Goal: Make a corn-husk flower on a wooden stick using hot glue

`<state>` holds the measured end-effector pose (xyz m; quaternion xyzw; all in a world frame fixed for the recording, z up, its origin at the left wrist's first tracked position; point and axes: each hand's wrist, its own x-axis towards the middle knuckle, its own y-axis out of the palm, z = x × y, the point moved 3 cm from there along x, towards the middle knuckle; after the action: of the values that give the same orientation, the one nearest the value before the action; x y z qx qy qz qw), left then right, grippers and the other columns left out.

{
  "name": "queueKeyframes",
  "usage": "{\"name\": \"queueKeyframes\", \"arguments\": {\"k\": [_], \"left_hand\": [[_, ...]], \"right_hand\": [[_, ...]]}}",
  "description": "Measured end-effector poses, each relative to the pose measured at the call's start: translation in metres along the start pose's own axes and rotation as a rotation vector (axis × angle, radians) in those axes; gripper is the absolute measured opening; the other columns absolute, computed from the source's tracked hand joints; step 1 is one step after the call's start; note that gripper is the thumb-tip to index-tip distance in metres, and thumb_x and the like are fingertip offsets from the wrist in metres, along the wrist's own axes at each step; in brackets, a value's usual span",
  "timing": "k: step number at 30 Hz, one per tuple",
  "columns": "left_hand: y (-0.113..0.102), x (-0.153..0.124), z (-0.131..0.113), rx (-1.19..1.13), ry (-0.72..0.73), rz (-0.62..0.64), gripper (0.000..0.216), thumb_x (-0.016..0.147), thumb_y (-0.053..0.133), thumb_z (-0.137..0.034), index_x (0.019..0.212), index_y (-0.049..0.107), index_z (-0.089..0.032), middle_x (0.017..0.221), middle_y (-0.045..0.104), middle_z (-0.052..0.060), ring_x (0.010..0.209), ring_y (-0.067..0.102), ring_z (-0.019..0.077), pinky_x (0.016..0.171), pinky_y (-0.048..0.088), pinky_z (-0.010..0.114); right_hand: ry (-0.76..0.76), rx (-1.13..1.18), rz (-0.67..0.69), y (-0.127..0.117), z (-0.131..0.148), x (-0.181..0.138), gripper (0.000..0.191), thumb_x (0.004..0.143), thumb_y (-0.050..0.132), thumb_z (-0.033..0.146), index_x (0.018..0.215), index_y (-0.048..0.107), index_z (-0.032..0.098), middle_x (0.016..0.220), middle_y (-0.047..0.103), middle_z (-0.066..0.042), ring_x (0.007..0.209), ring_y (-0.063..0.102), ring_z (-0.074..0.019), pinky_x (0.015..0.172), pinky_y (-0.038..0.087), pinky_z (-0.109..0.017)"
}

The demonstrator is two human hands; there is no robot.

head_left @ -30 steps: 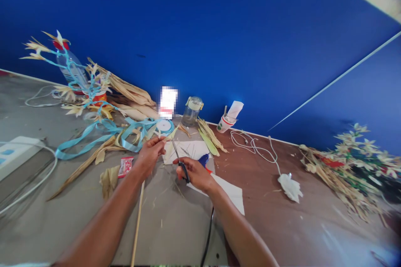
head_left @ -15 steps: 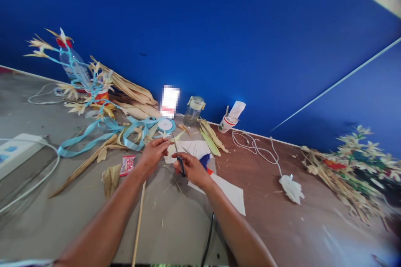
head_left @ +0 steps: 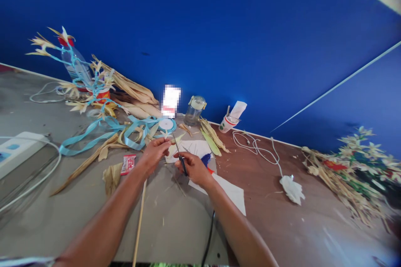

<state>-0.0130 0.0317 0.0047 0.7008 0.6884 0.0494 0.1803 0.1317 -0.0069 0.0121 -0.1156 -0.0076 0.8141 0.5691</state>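
Note:
My right hand (head_left: 194, 169) is closed round a pair of scissors (head_left: 182, 164) with dark handles, whose narrow blades point up and away. Just to its left, my left hand (head_left: 156, 153) pinches a small pale piece of corn husk (head_left: 176, 142) close to the blades. Whether the blades touch the husk I cannot tell. Under and behind the hands lies a white sheet (head_left: 203, 147) with thin dark wires on it. Beyond my left fingers is a roll of light blue ribbon (head_left: 167, 124), and loose blue ribbon (head_left: 90, 134) trails leftward.
A ribbon-wrapped branch with husk flowers (head_left: 72, 64) stands at the left before a plastic bottle. Along the blue wall are a glass jar (head_left: 194, 113), a bright blurred rectangle and a paper cup (head_left: 227, 124). A power strip (head_left: 21, 148) is far left; husk flowers (head_left: 360, 162) lie right.
Both hands stay almost in place, and the scissors tilt slightly in my right hand. The whole view shifts a little.

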Motion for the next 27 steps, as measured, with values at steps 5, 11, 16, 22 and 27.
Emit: {"name": "queueKeyframes", "arguments": {"k": [5, 11, 16, 22, 27], "left_hand": [[-0.0001, -0.0009, -0.0022, -0.018, -0.006, 0.014, 0.023, 0.059, 0.072, -0.033, 0.067, 0.061, -0.014, 0.069, 0.059, 0.0, 0.053, 0.048, 0.0077, 0.052, 0.038, 0.022], [-0.0014, 0.0021, 0.0005, -0.055, -0.012, 0.015, 0.025, 0.058, 0.073, -0.034, 0.065, 0.06, -0.014, 0.064, 0.055, -0.002, 0.051, 0.045, 0.0068, 0.051, 0.037, 0.021], [-0.0001, 0.0013, -0.0002, -0.065, -0.02, -0.017, 0.025, 0.056, 0.074, -0.033, 0.064, 0.06, -0.014, 0.065, 0.055, -0.002, 0.051, 0.045, 0.006, 0.051, 0.037, 0.02], [0.0008, 0.0002, -0.0024, -0.056, -0.007, -0.013, 0.027, 0.056, 0.075, -0.035, 0.063, 0.06, -0.014, 0.064, 0.054, -0.001, 0.051, 0.044, 0.0063, 0.05, 0.037, 0.021], [0.0006, 0.0005, -0.0024, -0.063, -0.003, -0.002, 0.026, 0.056, 0.074, -0.034, 0.061, 0.06, -0.014, 0.064, 0.053, -0.003, 0.047, 0.038, 0.004, 0.051, 0.038, 0.021]], "right_hand": [[-0.003, 0.006, 0.014, -0.004, 0.0014, -0.0017, 0.03, 0.071, 0.063, 0.034, 0.096, 0.062, 0.017, 0.051, 0.044, 0.006, 0.047, 0.036, -0.0083, 0.048, 0.028, -0.022], [0.006, -0.043, 0.02, -0.0076, 0.0031, -0.0063, 0.029, 0.072, 0.062, 0.032, 0.097, 0.062, 0.018, 0.052, 0.046, 0.006, 0.049, 0.038, -0.0086, 0.05, 0.03, -0.022], [0.0, -0.009, 0.057, -0.0067, 0.0064, -0.0079, 0.029, 0.073, 0.061, 0.034, 0.096, 0.061, 0.017, 0.055, 0.049, 0.004, 0.051, 0.042, -0.0093, 0.052, 0.033, -0.023], [-0.018, -0.004, 0.048, -0.0065, 0.0027, -0.0061, 0.026, 0.075, 0.059, 0.035, 0.094, 0.062, 0.017, 0.054, 0.049, 0.004, 0.049, 0.041, -0.0086, 0.052, 0.033, -0.022], [-0.003, 0.037, 0.043, -0.0063, -0.0022, -0.0062, 0.028, 0.074, 0.062, 0.038, 0.093, 0.062, 0.017, 0.053, 0.047, 0.005, 0.048, 0.039, -0.0081, 0.051, 0.03, -0.022]]}}
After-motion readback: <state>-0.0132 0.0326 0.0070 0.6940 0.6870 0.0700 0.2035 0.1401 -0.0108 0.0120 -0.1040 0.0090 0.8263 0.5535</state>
